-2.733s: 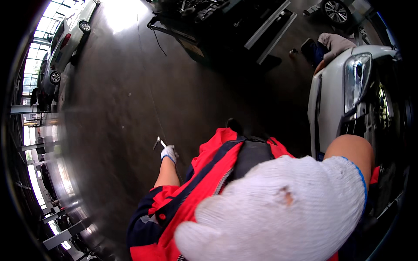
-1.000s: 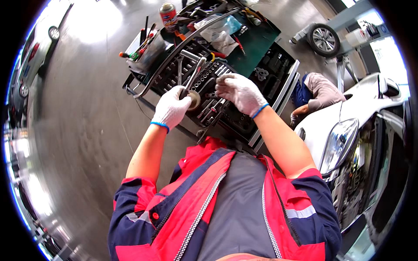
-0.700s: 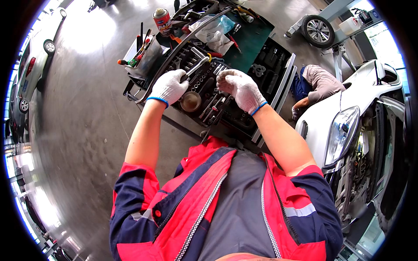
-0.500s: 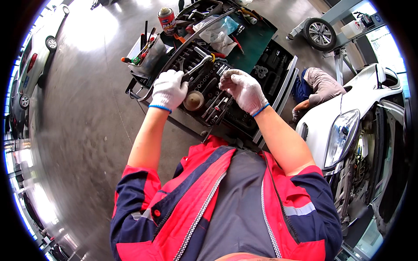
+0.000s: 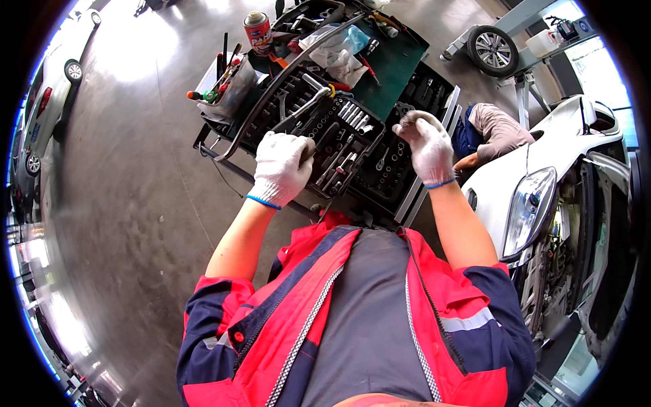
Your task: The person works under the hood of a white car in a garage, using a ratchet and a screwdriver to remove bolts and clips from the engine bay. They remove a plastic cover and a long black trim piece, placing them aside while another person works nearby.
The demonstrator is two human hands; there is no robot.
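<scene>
My left hand [image 5: 281,166], in a white knit glove with a blue cuff, is closed in front of the near edge of the socket tool set [image 5: 325,146]. Its curled fingers hide whatever may be in them. My right hand [image 5: 428,148], gloved the same way, hovers over the right side of the open drawer [image 5: 390,166]. Its fingers are loosely bent and apart, with nothing visible in them. Between the hands, chrome sockets [image 5: 354,117] and several drivers sit in the black tray. A long-handled ratchet wrench [image 5: 305,105] lies across the tray's far left part.
A plastic bin of screwdrivers [image 5: 230,88] and a red spray can [image 5: 258,32] stand on the cart's left. Plastic bags [image 5: 338,57] lie on its green top [image 5: 390,71]. A bent-over person [image 5: 498,129] is beside the white car [image 5: 536,183]; a wheel [image 5: 493,51] stands behind.
My right hand has moved right, away from the tray. My left hand has shifted right and nearer to me. The round brownish object beside it earlier is now out of sight.
</scene>
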